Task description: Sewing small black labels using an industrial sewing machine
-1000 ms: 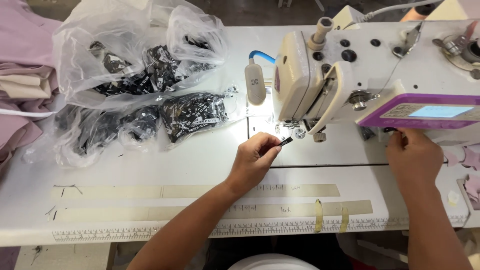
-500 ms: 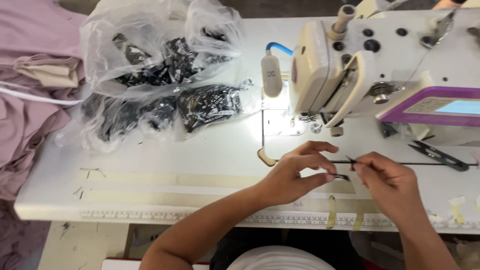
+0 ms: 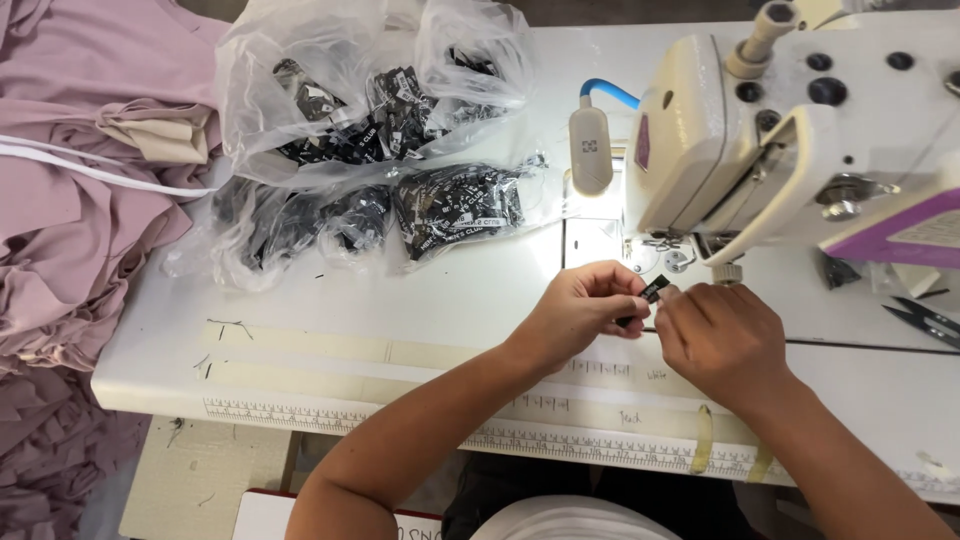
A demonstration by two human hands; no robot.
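A small black woven label is pinched between the fingertips of both hands, just in front of the sewing machine's needle area. My left hand grips its left end with thumb and forefinger. My right hand meets it from the right, fingers curled on the label's other end. Both hands hover above the white table, a short way in front of the cream sewing machine.
Clear plastic bags of black labels lie at the back left of the table. Mauve fabric hangs piled over the left edge. Black thread snips rest at the far right. Tape strips and a printed ruler run along the front edge.
My hands have come closer together and moved up toward the needle, the label now short between them. The camera view has shifted nearer and to the left.
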